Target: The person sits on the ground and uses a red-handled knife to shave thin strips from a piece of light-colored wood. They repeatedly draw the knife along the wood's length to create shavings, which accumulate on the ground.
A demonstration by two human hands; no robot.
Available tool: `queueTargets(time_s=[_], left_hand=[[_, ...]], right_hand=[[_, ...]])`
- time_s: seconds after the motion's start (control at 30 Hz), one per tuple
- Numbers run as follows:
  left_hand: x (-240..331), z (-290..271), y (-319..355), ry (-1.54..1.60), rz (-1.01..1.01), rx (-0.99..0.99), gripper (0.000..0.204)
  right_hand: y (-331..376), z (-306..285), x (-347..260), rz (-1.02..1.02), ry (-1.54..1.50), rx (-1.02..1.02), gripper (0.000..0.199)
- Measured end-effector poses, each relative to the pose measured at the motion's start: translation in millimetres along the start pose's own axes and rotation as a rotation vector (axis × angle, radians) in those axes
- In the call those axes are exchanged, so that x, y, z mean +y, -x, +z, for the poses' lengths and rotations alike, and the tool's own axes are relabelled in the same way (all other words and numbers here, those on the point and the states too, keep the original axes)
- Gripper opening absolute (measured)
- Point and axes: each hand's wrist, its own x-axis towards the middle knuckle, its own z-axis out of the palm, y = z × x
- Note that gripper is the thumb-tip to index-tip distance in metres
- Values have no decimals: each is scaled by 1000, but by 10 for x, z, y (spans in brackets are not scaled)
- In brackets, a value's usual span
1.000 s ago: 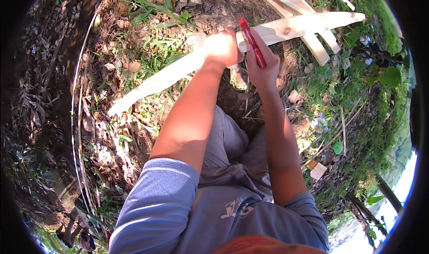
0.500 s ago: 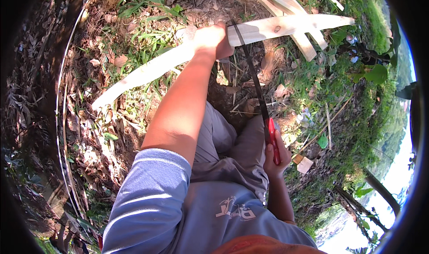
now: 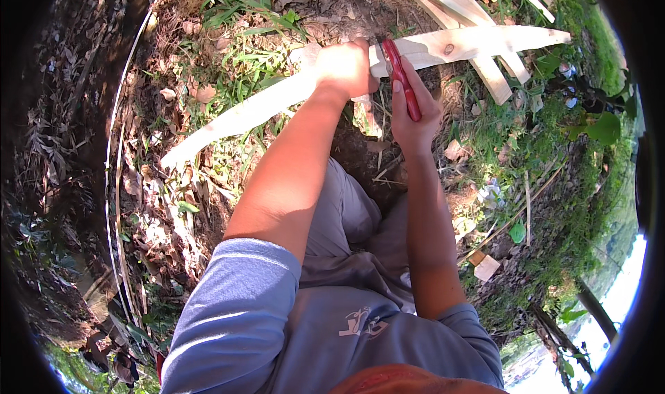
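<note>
A long pale wooden plank [image 3: 242,113] lies across the ground in front of me, running from lower left to upper right. My left hand [image 3: 344,68] presses down on it and grips it near its middle. My right hand [image 3: 414,110] is closed around the red handle of a saw [image 3: 402,79], which stands right next to my left hand against the plank. The saw's blade is mostly hidden behind my hands and the plank.
More pale planks [image 3: 478,61] lie piled at the upper right. Grass, dry leaves and dirt cover the ground. Thin curved strips [image 3: 111,186] run along the left. Small wood offcuts [image 3: 487,267] lie at the right. My knees and grey trousers [image 3: 346,214] are below the plank.
My right hand had drawn the saw back toward my body half a second ago; now it has pushed the saw forward up to the plank again. My left hand stayed on the plank.
</note>
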Motion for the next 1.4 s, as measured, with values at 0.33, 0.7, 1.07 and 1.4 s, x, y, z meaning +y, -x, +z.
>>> queueTargets(time_s=[0.33, 0.7, 1.07, 1.4], left_hand=[[3, -16, -29, -139, 108, -55, 59], [-8, 82, 56, -99, 179, 10, 66], [-262, 223, 300, -126, 289, 385, 78], [-68, -183, 1465, 430, 134, 3, 53]], right_hand=[[358, -32, 22, 106, -35, 33, 49], [482, 83, -27, 63, -32, 112, 49], [380, 7, 10, -94, -31, -64, 63], [831, -931, -1605, 169, -376, 178, 45]])
